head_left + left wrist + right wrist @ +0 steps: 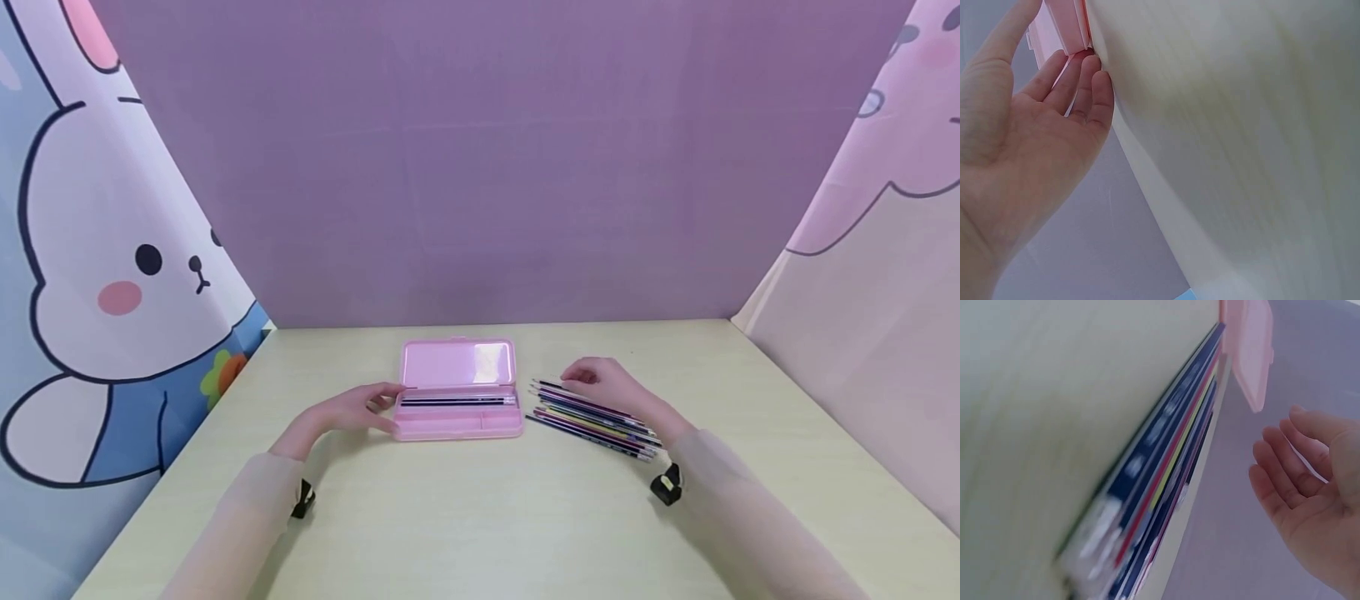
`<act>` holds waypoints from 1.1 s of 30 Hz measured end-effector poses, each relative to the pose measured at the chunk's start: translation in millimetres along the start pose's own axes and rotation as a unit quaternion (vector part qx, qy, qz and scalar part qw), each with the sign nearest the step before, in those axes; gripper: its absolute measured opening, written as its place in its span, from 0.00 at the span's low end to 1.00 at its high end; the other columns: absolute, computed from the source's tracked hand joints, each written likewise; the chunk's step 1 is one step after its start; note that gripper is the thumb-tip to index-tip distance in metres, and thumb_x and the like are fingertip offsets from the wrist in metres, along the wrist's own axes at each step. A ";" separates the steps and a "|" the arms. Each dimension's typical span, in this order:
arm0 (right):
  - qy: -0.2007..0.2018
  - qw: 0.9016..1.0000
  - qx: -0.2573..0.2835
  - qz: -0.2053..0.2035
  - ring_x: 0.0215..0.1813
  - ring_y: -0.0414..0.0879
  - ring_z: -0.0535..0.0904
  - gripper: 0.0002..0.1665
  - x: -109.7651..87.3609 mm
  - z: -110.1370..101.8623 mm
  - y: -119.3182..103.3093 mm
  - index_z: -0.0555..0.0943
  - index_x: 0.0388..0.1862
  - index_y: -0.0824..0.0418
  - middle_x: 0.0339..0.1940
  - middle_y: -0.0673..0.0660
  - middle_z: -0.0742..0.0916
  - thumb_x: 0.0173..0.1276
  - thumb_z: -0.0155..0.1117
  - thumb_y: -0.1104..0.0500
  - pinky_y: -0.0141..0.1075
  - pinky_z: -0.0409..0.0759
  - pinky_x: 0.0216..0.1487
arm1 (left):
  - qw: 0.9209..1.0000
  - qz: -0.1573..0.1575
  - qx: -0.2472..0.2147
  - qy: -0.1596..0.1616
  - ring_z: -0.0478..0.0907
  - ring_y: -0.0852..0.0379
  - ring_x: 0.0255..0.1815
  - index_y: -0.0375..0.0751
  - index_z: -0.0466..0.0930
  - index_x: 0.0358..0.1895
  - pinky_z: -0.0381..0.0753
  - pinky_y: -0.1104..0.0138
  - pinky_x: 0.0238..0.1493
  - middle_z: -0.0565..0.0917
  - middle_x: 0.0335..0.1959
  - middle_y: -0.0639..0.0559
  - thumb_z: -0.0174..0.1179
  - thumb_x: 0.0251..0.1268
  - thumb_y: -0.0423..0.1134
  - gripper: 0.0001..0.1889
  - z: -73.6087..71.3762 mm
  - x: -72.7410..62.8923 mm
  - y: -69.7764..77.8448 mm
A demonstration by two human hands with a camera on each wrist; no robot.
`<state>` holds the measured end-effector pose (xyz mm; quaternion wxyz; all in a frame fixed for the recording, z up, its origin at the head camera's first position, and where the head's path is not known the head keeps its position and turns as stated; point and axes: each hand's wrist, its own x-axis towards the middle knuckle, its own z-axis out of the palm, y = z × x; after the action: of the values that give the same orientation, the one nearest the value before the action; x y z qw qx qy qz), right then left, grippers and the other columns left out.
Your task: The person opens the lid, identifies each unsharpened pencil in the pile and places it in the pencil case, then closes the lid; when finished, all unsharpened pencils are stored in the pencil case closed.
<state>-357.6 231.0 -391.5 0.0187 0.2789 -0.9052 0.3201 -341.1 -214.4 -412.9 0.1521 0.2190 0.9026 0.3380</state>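
On my feed, L hand (354, 408) grips the L end of an open pink pencil case (438, 428), approx. mid-table (465, 517); dark pencils (453, 402) lie in its rear compartment. Just R, a loose pencil pile (592, 423); R hand (609, 386) hovers above, fingers relaxed, released.

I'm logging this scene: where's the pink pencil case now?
In the head view, the pink pencil case lies open near centre, left hand at its left end, loose pencils to its right.
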 end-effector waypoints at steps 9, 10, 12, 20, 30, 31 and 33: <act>-0.002 1.000 -0.016 0.003 0.36 0.41 0.79 0.14 -20.0 -12.7 14.5 0.81 0.45 0.66 0.37 0.54 0.86 0.66 0.61 0.59 0.32 0.78 0.37 | 1.000 0.003 0.001 -0.002 0.67 0.40 0.62 0.42 0.61 0.69 0.65 0.46 0.63 0.67 0.66 0.40 0.68 0.54 0.48 0.40 -1.4 0.5 -4.5; -0.004 1.000 -0.018 0.005 0.36 0.41 0.79 0.13 -21.9 -13.4 16.1 0.81 0.45 0.67 0.37 0.54 0.86 0.67 0.60 0.59 0.31 0.78 0.37 | 1.000 0.001 0.000 -0.002 0.67 0.40 0.62 0.43 0.61 0.69 0.65 0.46 0.63 0.67 0.66 0.41 0.68 0.54 0.48 0.40 -1.3 0.3 -4.6; -0.008 1.000 -0.022 0.009 0.36 0.41 0.79 0.13 -25.4 -14.5 19.4 0.81 0.45 0.66 0.36 0.54 0.86 0.67 0.60 0.59 0.31 0.78 0.37 | 1.000 -0.003 -0.004 -0.002 0.67 0.41 0.62 0.44 0.61 0.69 0.65 0.47 0.64 0.67 0.66 0.42 0.68 0.54 0.48 0.40 -1.1 0.2 -4.9; -0.020 0.999 -0.031 0.007 0.34 0.38 0.78 0.09 -37.0 -19.7 30.0 0.83 0.40 0.63 0.34 0.53 0.86 0.66 0.61 0.59 0.30 0.78 0.36 | 1.000 -0.004 -0.005 -0.003 0.66 0.41 0.62 0.44 0.61 0.69 0.66 0.47 0.63 0.67 0.66 0.42 0.67 0.54 0.49 0.40 0.5 1.1 -3.4; -0.050 0.998 -0.043 0.007 0.31 0.35 0.77 0.07 -47.3 -25.9 37.4 0.83 0.37 0.66 0.31 0.54 0.86 0.64 0.61 0.63 0.30 0.76 0.34 | 1.000 -0.006 -0.001 -0.005 0.66 0.40 0.63 0.44 0.61 0.69 0.65 0.47 0.64 0.67 0.66 0.41 0.67 0.54 0.50 0.40 -0.1 2.0 -0.9; -0.051 0.998 -0.042 0.010 0.31 0.36 0.77 0.07 -47.6 -26.2 37.1 0.83 0.37 0.66 0.32 0.54 0.87 0.64 0.61 0.64 0.30 0.76 0.34 | 1.000 -0.008 -0.003 -0.004 0.66 0.41 0.63 0.44 0.61 0.69 0.65 0.47 0.64 0.67 0.66 0.41 0.67 0.54 0.49 0.40 0.0 1.9 -1.2; -0.057 0.997 -0.045 0.012 0.32 0.37 0.77 0.06 -47.9 -26.6 37.0 0.83 0.36 0.66 0.32 0.55 0.87 0.63 0.61 0.65 0.31 0.76 0.35 | 1.000 -0.009 -0.006 -0.002 0.66 0.41 0.63 0.45 0.61 0.69 0.65 0.47 0.64 0.67 0.66 0.42 0.67 0.54 0.49 0.40 0.2 1.5 -1.6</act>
<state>-340.2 294.0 -401.6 -0.0237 0.2850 -0.9214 0.2630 -342.7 -214.6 -414.3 0.1588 0.2103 0.9021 0.3416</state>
